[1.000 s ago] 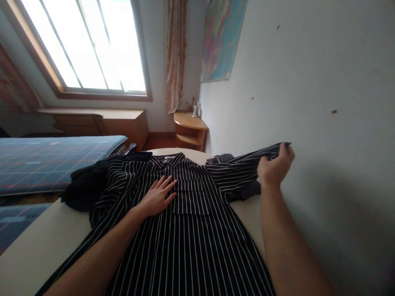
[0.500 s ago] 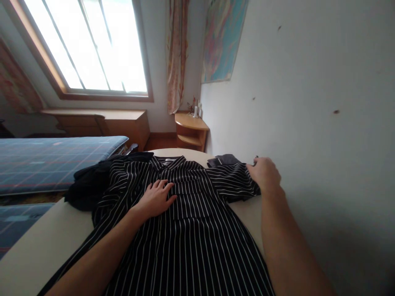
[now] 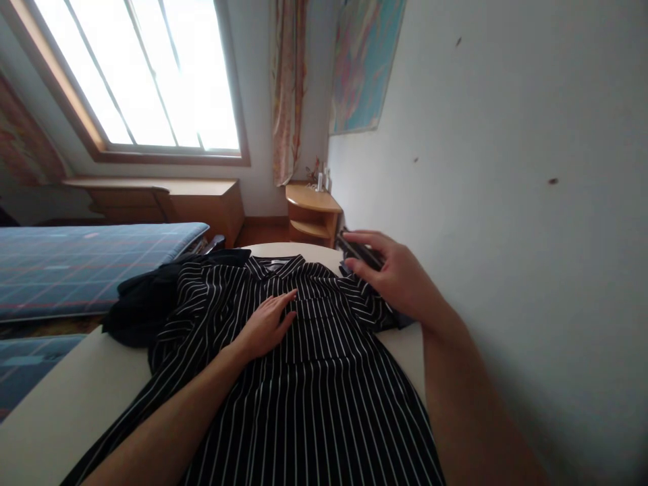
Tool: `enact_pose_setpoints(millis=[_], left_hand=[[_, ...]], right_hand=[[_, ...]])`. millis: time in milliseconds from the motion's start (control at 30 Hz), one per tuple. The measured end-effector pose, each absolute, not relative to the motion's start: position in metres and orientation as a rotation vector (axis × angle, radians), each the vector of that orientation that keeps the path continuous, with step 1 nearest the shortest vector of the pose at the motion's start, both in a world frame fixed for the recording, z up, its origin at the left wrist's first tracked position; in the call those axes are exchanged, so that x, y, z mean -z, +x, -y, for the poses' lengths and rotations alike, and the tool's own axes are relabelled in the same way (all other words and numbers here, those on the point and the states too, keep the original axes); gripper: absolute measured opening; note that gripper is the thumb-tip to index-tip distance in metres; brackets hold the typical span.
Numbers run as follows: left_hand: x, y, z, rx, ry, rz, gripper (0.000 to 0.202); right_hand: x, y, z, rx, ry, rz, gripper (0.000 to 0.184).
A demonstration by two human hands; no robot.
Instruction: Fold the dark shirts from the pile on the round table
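A black shirt (image 3: pixel 324 398) with thin white stripes lies spread out, its collar pointing away from me. My left hand (image 3: pixel 266 327) rests on the chest part with fingers stretched out. Over on the right, my right hand (image 3: pixel 399 273) pinches the end of the shirt's sleeve (image 3: pixel 365 253), lifted and turned back toward the collar. The lower part of that sleeve is partly covered by my hand.
The shirt lies on a pale rounded table (image 3: pixel 61 405). Dark bunched clothing (image 3: pixel 136 304) sits at its left. Past that is a blue checked mattress (image 3: pixel 96 270). A white wall (image 3: pixel 506 270) runs close along the right; a wooden corner shelf (image 3: pixel 314 199) stands behind.
My right hand has brought the sleeve end up and leftward, toward the collar. My left hand has shifted slightly right on the chest part, fingers closer together.
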State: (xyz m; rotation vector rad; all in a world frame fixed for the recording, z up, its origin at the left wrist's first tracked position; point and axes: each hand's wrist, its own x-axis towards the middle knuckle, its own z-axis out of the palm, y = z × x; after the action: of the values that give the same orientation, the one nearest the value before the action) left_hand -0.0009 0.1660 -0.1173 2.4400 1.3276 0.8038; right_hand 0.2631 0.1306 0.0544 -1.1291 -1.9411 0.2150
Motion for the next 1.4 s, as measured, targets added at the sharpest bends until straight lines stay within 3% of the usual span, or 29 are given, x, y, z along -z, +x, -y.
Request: enact_pose_setpoints(millis=[133,200,400,500,633,1033,1200,1400], left_hand=[[0.115,-0.006,-0.171,-1.030,2.096,-1.451,0.053],[0.116,-0.008,-0.173,-1.062,1.999,-1.495,0.058],[0.111,-0.004,-0.169,-0.954,2.312,-1.404,0.042],[0.102,0.003,-0.163,-0.802,2.448,-1.297,0.036],[0.098,0.010,-0.154,-0.595,2.487,-1.191,0.048],[0.127,-0.020,-0.161,-0.738,2.484,-1.877,0.047],[0.139,-0.042,-0.160,-0.644,2.527,-1.904,0.048],[0.143,-0.057,-0.154,-0.629,2.537,-1.870,0.050]], right_hand=[[-0.057,0.251,-0.119,-0.689,-0.943,2.061,0.045],[-0.052,0.253,-0.125,-0.655,-1.015,2.019,0.042],[-0.024,0.266,-0.155,-0.193,-1.574,2.050,0.029],[-0.011,0.270,-0.163,-0.162,-1.754,2.116,0.031],[0.001,0.272,-0.167,-0.176,-1.872,2.200,0.036],[0.034,0.199,-0.148,-0.188,-1.513,2.541,0.038],[0.083,0.162,-0.129,-0.274,-1.492,2.534,0.055],[0.107,0.149,-0.111,-0.336,-1.500,2.363,0.056]])
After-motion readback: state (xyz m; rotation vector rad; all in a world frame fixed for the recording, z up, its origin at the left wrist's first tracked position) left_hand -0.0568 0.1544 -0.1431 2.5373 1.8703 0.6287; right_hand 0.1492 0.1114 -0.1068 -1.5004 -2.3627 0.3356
